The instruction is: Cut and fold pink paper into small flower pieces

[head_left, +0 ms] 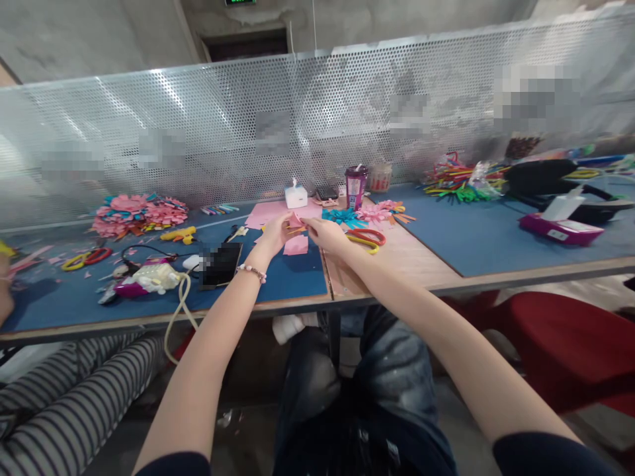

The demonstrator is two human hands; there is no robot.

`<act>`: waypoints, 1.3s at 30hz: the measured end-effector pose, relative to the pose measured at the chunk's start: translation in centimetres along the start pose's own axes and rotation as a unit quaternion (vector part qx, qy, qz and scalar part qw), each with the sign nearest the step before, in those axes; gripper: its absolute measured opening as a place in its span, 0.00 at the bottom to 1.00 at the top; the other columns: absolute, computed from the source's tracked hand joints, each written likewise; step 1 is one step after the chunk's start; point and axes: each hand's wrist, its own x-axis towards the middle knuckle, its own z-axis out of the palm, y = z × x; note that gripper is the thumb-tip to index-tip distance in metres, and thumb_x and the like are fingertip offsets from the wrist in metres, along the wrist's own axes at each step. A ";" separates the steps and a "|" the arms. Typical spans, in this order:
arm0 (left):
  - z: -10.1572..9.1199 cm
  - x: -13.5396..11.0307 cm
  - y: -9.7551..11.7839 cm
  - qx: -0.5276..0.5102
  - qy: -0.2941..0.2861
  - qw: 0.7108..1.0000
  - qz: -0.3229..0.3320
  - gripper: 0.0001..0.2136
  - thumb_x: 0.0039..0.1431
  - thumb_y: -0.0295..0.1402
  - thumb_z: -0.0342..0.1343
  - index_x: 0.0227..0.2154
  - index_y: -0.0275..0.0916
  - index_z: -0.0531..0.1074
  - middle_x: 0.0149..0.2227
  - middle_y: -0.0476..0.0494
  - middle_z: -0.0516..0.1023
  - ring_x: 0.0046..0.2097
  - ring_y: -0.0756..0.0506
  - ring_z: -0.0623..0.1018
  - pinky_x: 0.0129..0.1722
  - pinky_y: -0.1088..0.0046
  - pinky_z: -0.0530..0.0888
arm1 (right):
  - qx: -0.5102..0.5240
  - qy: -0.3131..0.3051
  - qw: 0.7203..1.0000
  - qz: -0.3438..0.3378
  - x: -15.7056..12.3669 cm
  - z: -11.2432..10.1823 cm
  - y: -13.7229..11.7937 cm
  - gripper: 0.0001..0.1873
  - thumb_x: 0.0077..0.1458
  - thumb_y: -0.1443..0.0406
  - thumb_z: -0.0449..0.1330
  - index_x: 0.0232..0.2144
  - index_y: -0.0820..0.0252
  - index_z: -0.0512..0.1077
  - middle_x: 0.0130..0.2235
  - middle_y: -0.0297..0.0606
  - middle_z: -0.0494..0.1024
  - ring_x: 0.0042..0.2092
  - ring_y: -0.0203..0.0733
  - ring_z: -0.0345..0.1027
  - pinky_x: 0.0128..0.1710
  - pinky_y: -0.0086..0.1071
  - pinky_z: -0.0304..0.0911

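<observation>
Between both hands, just above the table, is a small piece of pink paper (296, 219). My left hand (278, 231) pinches its left side, a beaded bracelet on the wrist. With closed fingers, my right hand (321, 231) grips the right side. Below them a pink paper square (296, 245) lies on the blue mat. Behind the hands lies a larger pink sheet (262, 213). Scissors with red and yellow handles (367, 239) rest beside my right wrist, their blades partly hidden. Blue paper strips (342, 217) and pink paper strips (377, 211) lie to the right.
A tissue pack (296, 195) and a purple cup (356, 188) stand along the perforated metal screen (208, 139). Leftward are a pink paper heap (139, 215), a yellow glue gun (179, 235), a phone (221, 264) and other scissors (86, 258). Another person's hand (4, 291) is at far left.
</observation>
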 end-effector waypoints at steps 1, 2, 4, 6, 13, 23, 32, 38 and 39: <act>0.0 -0.1 0.1 0.004 -0.007 1.000 0.000 0.09 0.51 0.34 0.59 0.32 0.33 0.72 0.33 0.40 0.78 0.35 0.45 0.79 0.39 0.67 0.76 | -0.014 -0.004 1.000 0.001 -0.1 -0.1 -0.1 0.23 0.61 0.67 0.48 0.57 0.54 0.67 0.50 0.40 0.76 0.44 0.46 0.72 0.38 0.31 0.61; 0.1 -0.2 0.1 0.012 -0.008 1.000 0.001 0.09 0.49 0.33 0.60 0.33 0.34 0.72 0.33 0.41 0.78 0.35 0.46 0.79 0.38 0.67 0.76 | -0.025 -0.008 1.000 0.000 -0.1 -0.3 -0.2 0.23 0.61 0.67 0.47 0.57 0.55 0.66 0.49 0.40 0.76 0.44 0.46 0.72 0.37 0.31 0.61; 0.1 -0.3 0.1 0.034 -0.007 0.999 0.002 0.09 0.47 0.31 0.61 0.33 0.35 0.71 0.32 0.44 0.78 0.35 0.47 0.79 0.37 0.70 0.75 | -0.037 -0.011 0.999 -0.002 -0.2 -0.4 -0.3 0.23 0.61 0.66 0.48 0.57 0.55 0.67 0.49 0.41 0.76 0.44 0.46 0.72 0.37 0.31 0.61; 0.1 -0.4 0.0 0.055 -0.008 0.998 0.003 0.09 0.45 0.28 0.60 0.32 0.36 0.70 0.31 0.46 0.77 0.34 0.48 0.79 0.35 0.72 0.74 | -0.028 -0.002 1.000 0.005 -0.1 -0.3 -0.4 0.21 0.61 0.64 0.49 0.54 0.55 0.70 0.48 0.41 0.77 0.44 0.46 0.72 0.37 0.31 0.62; 0.2 -0.3 -0.5 0.123 -0.016 0.991 0.041 0.09 0.46 0.27 0.56 0.34 0.36 0.72 0.32 0.46 0.75 0.34 0.50 0.76 0.33 0.75 0.72 | 0.228 0.062 0.966 0.106 1.1 1.4 0.6 0.12 0.55 0.63 0.59 0.40 0.62 0.75 0.35 0.39 0.80 0.33 0.37 0.72 0.33 0.28 0.66; -0.4 0.5 -2.0 0.199 0.014 0.973 0.116 0.20 0.48 0.28 0.63 0.43 0.37 0.64 0.40 0.41 0.74 0.38 0.47 0.78 0.36 0.68 0.76 | 0.452 0.044 0.865 0.214 1.4 1.5 1.3 0.05 0.50 0.67 0.64 0.27 0.66 0.73 0.23 0.34 0.73 0.23 0.31 0.65 0.16 0.20 0.61; -0.4 0.5 -1.8 0.233 0.029 0.958 0.167 0.15 0.49 0.26 0.60 0.39 0.38 0.61 0.35 0.47 0.73 0.33 0.50 0.77 0.33 0.74 0.74 | 0.483 0.028 0.846 0.224 1.5 1.4 1.2 0.05 0.53 0.68 0.58 0.27 0.65 0.72 0.28 0.36 0.74 0.27 0.32 0.68 0.15 0.20 0.60; -0.2 0.7 -1.9 0.273 -0.007 0.947 0.168 0.11 0.50 0.27 0.58 0.38 0.36 0.67 0.36 0.45 0.74 0.33 0.51 0.76 0.29 0.77 0.71 | 0.493 0.051 0.843 0.209 1.5 1.7 1.9 0.06 0.53 0.65 0.58 0.30 0.64 0.73 0.31 0.36 0.75 0.28 0.32 0.68 0.17 0.20 0.61; -0.2 0.7 -1.9 0.273 -0.007 0.947 0.167 0.12 0.50 0.27 0.59 0.38 0.36 0.67 0.36 0.45 0.74 0.33 0.51 0.76 0.29 0.77 0.71 | 0.492 0.051 0.844 0.210 1.6 1.8 2.0 0.07 0.53 0.65 0.59 0.30 0.64 0.73 0.31 0.37 0.75 0.27 0.32 0.68 0.17 0.20 0.61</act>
